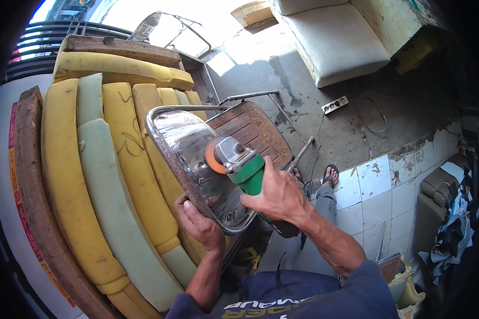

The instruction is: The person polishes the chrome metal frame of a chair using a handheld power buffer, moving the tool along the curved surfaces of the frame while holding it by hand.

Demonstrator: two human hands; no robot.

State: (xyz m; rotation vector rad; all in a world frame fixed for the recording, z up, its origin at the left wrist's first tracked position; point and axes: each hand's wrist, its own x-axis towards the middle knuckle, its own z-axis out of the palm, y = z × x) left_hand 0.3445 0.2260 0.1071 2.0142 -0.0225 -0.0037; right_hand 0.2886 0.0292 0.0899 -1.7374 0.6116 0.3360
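A metal chair (155,115) is tilted in front of me, with a shiny backrest panel (178,135) whose frame edge is rusty. Its brown, rusted slatted seat (253,129) lies beyond, between bare metal legs. My right hand (279,192) is wrapped round a green and grey angle grinder (248,174). The grinder's orange disc (214,155) is against or just over the panel; exact contact cannot be made out. My left hand (201,226) grips the lower left edge of the backrest frame, fingers partly hidden behind it.
Yellow and pale green foam pads (114,186) in a wooden frame (34,181) fill the left. A power strip (335,105) with a cable lies on the concrete floor. Far right stands a white padded seat (338,42); fabric scraps (455,228) hang lower right. Another chair (167,29) is behind.
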